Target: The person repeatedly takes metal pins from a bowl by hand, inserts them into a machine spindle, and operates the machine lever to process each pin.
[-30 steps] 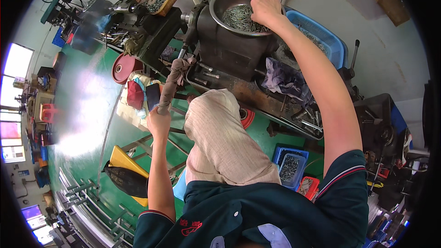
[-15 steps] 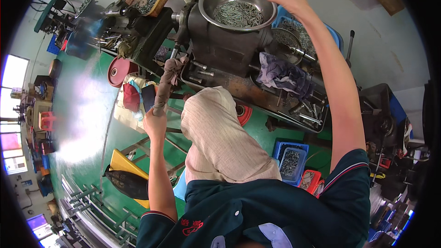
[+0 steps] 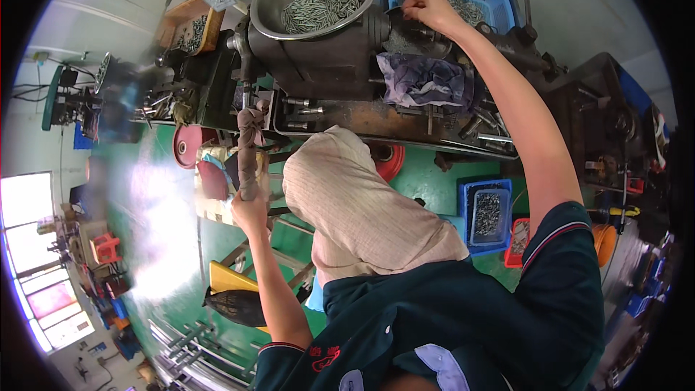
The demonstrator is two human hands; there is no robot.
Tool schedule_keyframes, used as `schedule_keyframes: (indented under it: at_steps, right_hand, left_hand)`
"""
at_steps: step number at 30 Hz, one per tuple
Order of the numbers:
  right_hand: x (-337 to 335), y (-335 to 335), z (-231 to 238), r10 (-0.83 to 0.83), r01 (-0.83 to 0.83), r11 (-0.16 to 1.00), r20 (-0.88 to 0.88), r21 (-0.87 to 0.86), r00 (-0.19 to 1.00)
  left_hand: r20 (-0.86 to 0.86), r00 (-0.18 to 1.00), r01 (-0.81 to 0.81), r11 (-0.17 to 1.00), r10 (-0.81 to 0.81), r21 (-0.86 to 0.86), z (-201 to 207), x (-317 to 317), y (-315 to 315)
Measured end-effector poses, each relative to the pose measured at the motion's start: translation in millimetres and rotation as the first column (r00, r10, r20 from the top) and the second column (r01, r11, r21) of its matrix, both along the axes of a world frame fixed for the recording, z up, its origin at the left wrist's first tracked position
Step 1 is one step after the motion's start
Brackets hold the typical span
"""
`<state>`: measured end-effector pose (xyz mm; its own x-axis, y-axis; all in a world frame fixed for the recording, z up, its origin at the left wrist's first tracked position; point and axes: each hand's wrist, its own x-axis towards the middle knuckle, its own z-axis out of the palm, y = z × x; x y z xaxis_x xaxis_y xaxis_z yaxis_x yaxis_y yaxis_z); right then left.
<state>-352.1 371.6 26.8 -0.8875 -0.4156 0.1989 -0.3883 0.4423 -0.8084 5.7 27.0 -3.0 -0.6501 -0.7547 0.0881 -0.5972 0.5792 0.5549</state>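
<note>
My left hand (image 3: 250, 211) is wrapped round the lower end of a long lever (image 3: 247, 156) bound in brown cloth, which runs up to the dark machine (image 3: 318, 65). Over the machine's right end, in front of a blue plastic basket (image 3: 503, 7), my right hand (image 3: 428, 11) is closed in a pinch. Whatever lies between its fingertips is too small to make out. A steel bowl (image 3: 268, 0) on top of the machine holds a heap of thin metal pins or screws (image 3: 321, 9). Below my right hand a purple-grey rag (image 3: 423, 81) is draped over machine parts.
Loose tools (image 3: 485, 127) lie on the machine's oily tray. Blue bins (image 3: 503, 192) and a red bin (image 3: 515, 242) stand on the green floor at right. A wooden-coloured basket of parts (image 3: 210, 32) sits at upper left. My covered knee (image 3: 340, 166) is close under the tray.
My right hand has gone from beside the bowl's right rim down to the machine's right end. My left hand keeps its grip on the lever. The whole view has shifted.
</note>
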Motion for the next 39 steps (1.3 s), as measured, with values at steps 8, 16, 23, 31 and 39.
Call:
schedule_keyframes:
  at_steps: [8,16,23,31,39]
  right_hand:
    - [6,-9,-15,0.042,-0.045,0.997,0.051,0.059,0.998]
    - [7,-18,-16,0.067,-0.072,0.995,0.069,0.068,0.995]
    - [6,-15,-16,0.086,-0.089,0.996,0.098,0.027,0.991]
    - [1,-22,-24,0.043,-0.045,0.996,0.035,0.078,0.998]
    - [3,-9,-7,0.091,-0.093,0.986,0.018,0.139,0.996]
  left_hand:
    - [0.017,1.0,-0.002,1.0,0.002,-0.019,0,2,-2]
    - [0.047,0.999,-0.01,1.0,0.01,-0.017,-1,3,-5]
    - [0.085,0.996,-0.031,0.999,0.033,-0.021,2,1,0]
    - [0.035,0.999,0.02,0.979,-0.013,-0.204,-14,2,-83]
    - [0.225,0.965,0.17,0.975,-0.135,-0.144,-20,-6,-144]
